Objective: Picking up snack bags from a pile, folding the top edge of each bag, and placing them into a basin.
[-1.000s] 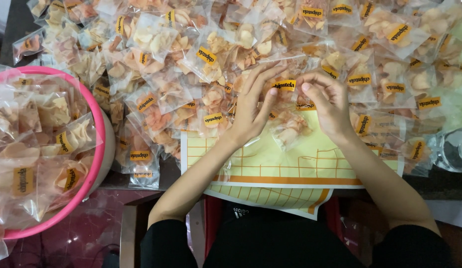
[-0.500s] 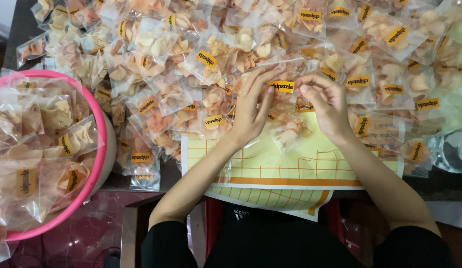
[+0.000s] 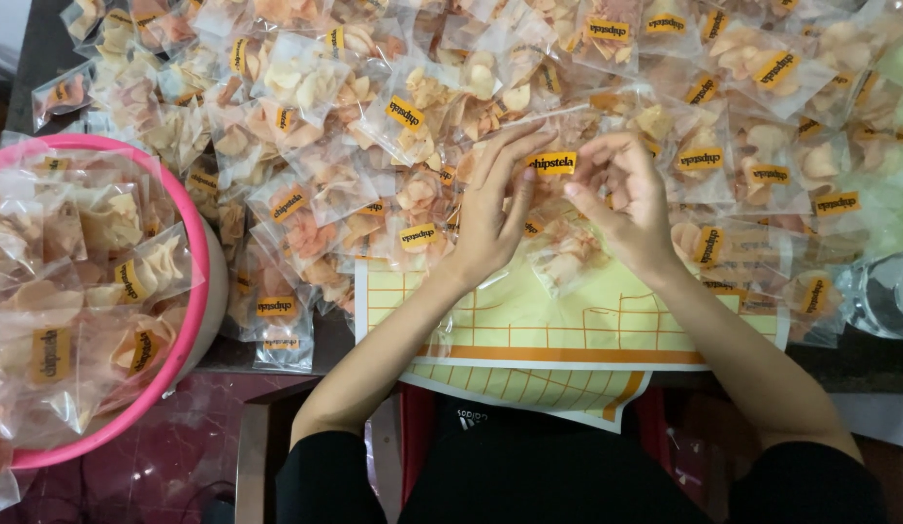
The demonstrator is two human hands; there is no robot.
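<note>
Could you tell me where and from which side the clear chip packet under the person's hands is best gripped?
Probably by the flat top edge beside the yellow sticker, coming from above. The clear packet lies flat on the yellow grid sheet, its lower part bulging with chips, and the left hand and right hand already meet there.

The scene is seen through a single camera, worn on the person's head and aimed almost straight down. The view is taken from close above, so that the forearms run up from the bottom edge and the left hand and right hand are met near the centre of the frame. The far part of the table, heaped with clear chip packets, is shown along the top. The yellow gridded sheet is placed low in the middle, and the pink basin is cut off by the left edge. No second view is provided, so nothing is shared between views.
</note>
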